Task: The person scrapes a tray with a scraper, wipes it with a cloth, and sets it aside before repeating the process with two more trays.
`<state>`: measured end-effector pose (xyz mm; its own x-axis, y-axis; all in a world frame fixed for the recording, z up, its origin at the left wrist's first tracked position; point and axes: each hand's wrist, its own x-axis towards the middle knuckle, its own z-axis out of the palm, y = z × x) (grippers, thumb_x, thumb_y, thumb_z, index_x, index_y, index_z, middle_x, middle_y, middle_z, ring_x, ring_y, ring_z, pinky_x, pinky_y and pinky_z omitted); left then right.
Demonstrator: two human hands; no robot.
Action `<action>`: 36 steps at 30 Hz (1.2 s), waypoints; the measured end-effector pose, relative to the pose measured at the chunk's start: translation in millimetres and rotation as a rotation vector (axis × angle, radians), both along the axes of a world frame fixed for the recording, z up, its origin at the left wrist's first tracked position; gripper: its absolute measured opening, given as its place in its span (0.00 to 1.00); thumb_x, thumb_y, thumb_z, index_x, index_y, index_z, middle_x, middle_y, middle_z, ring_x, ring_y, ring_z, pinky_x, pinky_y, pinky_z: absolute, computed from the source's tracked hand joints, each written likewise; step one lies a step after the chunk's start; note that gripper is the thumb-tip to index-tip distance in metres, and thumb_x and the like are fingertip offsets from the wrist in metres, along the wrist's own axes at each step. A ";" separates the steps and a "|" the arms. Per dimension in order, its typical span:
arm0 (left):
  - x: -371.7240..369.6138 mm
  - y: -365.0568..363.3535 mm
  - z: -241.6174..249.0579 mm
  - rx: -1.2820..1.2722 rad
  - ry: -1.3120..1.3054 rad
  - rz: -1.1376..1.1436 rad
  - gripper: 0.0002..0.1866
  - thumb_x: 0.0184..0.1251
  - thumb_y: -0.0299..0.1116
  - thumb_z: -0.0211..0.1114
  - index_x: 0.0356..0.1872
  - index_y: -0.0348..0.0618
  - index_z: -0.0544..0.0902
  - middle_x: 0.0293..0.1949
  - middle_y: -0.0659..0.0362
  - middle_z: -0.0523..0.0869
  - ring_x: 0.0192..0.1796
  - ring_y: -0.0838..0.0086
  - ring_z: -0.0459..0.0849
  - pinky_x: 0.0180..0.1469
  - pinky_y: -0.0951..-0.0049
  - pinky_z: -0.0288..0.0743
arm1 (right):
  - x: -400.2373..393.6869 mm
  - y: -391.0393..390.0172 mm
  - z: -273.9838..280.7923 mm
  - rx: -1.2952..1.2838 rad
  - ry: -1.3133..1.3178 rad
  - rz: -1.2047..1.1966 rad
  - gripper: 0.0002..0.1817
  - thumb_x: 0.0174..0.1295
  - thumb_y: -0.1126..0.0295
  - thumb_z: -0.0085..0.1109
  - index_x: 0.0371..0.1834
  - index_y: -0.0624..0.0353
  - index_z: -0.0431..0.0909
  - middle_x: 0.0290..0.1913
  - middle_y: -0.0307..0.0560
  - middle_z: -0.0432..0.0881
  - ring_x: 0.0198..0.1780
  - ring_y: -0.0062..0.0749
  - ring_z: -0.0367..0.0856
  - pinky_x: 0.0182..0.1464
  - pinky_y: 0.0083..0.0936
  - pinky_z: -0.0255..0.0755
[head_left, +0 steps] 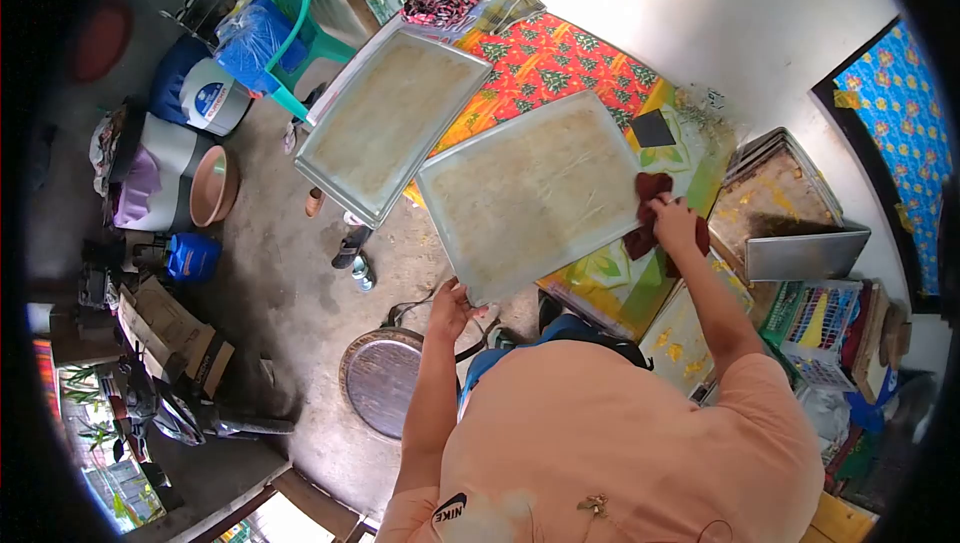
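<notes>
A large metal baking tray (530, 188) with a stained, smeared surface lies partly on the table and juts past its edge toward me. My left hand (455, 311) is at the tray's near left corner, with the fingers closed on its rim. Over at the right edge of the tray, my right hand (674, 221) grips a dark red cloth (652, 188); part of the cloth hangs below the hand. A second metal tray (392, 123) of similar size rests to the left, its near end also past the table edge.
A red and yellow patterned tablecloth (570, 58) covers the table. On it lies a dark square (653, 128). More stained trays (775, 188) lean at the right beside a plastic crate (815, 323). A round stool (383, 383) stands by my left arm. Behind is a green chair (290, 3).
</notes>
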<state>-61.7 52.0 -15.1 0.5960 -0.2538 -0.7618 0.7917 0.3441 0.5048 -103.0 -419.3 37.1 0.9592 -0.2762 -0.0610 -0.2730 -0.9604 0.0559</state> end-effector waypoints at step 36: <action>-9.9 -54.6 135.1 1.539 -1.664 -0.985 0.26 0.55 0.27 0.60 0.59 0.55 0.77 0.59 0.54 0.79 0.59 0.54 0.78 0.55 0.49 0.76 | -8.5 -64.5 -19.2 1.212 -1.026 -0.639 0.31 0.57 0.72 0.51 0.67 0.60 0.66 0.57 0.53 0.75 0.53 0.40 0.78 0.56 0.30 0.71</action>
